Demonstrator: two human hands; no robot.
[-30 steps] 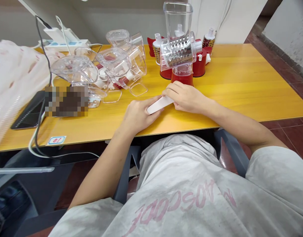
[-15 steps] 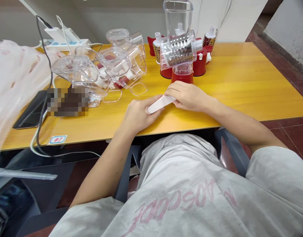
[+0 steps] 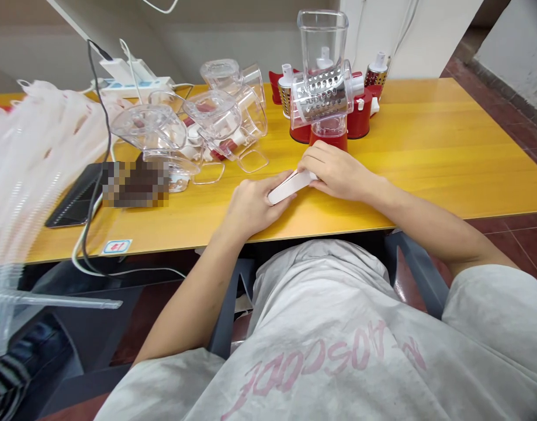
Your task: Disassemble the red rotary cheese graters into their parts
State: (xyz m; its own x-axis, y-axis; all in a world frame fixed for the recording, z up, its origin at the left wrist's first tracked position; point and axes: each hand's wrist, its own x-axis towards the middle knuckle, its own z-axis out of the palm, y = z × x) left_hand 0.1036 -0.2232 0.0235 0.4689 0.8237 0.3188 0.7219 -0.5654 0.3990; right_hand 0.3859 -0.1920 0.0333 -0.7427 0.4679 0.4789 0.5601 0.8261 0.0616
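Note:
A long white plastic handle (image 3: 290, 188) lies between my two hands, low over the table's front part. My left hand (image 3: 257, 204) is closed round its near end, with thumb on top. At the far end, my right hand (image 3: 332, 169) pinches it, and those fingers cover part of it. Just behind my right hand stands a rotary grater (image 3: 323, 99) with a clear hopper, a metal drum with holes and a red base (image 3: 329, 141). Whatever lies under my fingers is hidden.
Several clear plastic grater housings (image 3: 224, 111) are heaped to the left. Beyond them are a power strip (image 3: 137, 86), dark cables (image 3: 108, 126), a black phone-like slab (image 3: 75, 199) and whitish plastic bags (image 3: 44, 140). More drums (image 3: 377, 69) and red bases (image 3: 359, 120) stand behind the grater.
The view has shifted slightly, so everything sits a little farther right. Both hands keep hold of the white handle; my right fingers have moved slightly on its far end.

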